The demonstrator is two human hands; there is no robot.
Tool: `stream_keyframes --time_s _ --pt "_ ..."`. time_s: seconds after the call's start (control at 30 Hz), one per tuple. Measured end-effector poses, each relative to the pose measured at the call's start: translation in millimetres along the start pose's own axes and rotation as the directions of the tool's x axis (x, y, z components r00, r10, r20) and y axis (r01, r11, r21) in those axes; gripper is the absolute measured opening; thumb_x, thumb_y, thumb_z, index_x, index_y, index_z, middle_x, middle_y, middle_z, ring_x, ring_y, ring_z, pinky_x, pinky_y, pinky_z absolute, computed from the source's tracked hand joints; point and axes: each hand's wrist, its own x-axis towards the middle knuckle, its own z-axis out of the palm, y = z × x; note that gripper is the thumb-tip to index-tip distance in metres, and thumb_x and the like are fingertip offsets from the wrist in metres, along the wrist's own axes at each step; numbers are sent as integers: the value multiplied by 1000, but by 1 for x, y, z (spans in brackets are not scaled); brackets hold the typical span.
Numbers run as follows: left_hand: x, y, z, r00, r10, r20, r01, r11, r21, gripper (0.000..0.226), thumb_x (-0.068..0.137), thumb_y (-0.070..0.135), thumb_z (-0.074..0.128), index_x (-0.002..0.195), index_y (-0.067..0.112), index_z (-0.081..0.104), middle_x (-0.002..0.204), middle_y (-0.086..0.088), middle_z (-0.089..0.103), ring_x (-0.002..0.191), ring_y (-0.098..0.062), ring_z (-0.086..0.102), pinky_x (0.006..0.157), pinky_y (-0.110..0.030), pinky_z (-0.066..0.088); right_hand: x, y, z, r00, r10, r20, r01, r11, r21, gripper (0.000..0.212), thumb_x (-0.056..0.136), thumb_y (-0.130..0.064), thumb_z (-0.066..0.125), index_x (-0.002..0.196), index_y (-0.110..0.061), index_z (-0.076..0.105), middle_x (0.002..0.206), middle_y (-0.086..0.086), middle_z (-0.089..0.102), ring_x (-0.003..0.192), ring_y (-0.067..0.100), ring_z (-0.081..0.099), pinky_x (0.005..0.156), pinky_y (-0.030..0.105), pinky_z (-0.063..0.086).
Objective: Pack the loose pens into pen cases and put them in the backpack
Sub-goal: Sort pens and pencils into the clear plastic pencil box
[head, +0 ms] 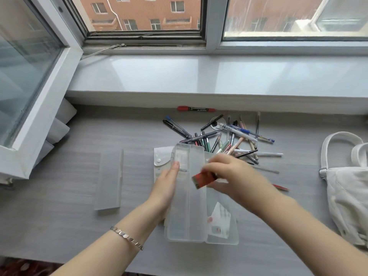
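Observation:
A clear plastic pen case (187, 212) lies open on the grey desk, its lid (223, 234) folded out to the right. My left hand (166, 186) grips the case's left wall, thumb on the rim. My right hand (237, 176), blurred, holds a red marker (203, 179) over the case's right compartment. A pile of loose pens (229, 140) lies just behind the case. A second clear case (109, 180) lies shut to the left. The white backpack (350, 186) sits at the desk's right edge.
A red-capped marker (196, 109) lies alone against the sill's base. A white snap pouch (161, 162) pokes out under the open case. A red pen (280, 187) lies right of my hand. An open window sash (35, 92) juts in over the desk's left end.

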Motion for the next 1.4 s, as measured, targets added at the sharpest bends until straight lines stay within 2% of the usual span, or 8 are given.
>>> stream_keyframes --time_s 0.2,0.5,0.63,0.77,0.87,0.97,1.23,1.4 --pt "-6 0 -3 978 -128 167 143 986 -81 53 95 55 31 96 17 68 81 -1 70 70 -9 65 50 -16 48 31 -13 33 989 58 137 -74 990 118 27 93 -10 45 112 -15 64 110 7 47 95 23 47 79 25 36" --pt "-2 2 2 996 -25 89 39 986 -165 47 95 48 38 109 10 62 99 -7 68 86 -15 64 59 -21 48 11 -12 69 994 -54 -92 58 997 47 27 76 -18 60 98 -7 69 107 8 64 97 29 59 86 33 50" --pt "-8 8 9 993 115 -26 -118 986 -117 33 97 37 40 88 12 58 76 0 58 68 -10 54 51 -12 45 13 -11 73 959 35 -283 -8 995 97 27 77 -34 55 89 -16 71 92 1 64 91 14 47 79 24 46" --pt "2 13 -2 968 158 -193 -174 983 -65 26 96 40 42 86 22 57 83 4 62 78 -12 56 66 -23 41 4 19 54 853 346 -389 -239 924 299 9 82 -13 64 89 -9 69 87 2 62 84 13 53 79 22 42" --pt "15 16 -16 946 156 -284 -176 983 -45 28 98 39 40 107 19 58 105 1 61 96 -15 53 79 -26 38 -18 68 54 762 636 -124 -627 772 108 27 85 -7 57 112 -7 60 110 7 57 104 23 53 88 28 40" --pt "22 21 -29 936 146 -320 -153 988 4 37 99 37 36 124 17 54 117 4 56 105 -15 52 88 -26 40 -40 91 73 712 686 152 -665 728 -167 32 88 -16 54 120 -12 50 123 7 51 117 25 47 94 33 40" --pt "24 28 -37 950 144 -276 -149 989 1 29 100 34 35 107 19 58 104 -4 60 94 -18 53 82 -27 36 -33 99 82 754 655 -44 -641 720 -267 35 87 -6 46 122 -10 47 115 9 51 105 28 49 78 32 40" --pt "26 23 -29 965 104 -241 -115 993 -34 26 99 37 36 108 25 57 106 -3 62 101 -22 57 100 -39 43 -28 102 81 779 623 78 -574 757 -312 29 85 1 40 112 -7 47 115 11 53 101 28 49 71 29 33"
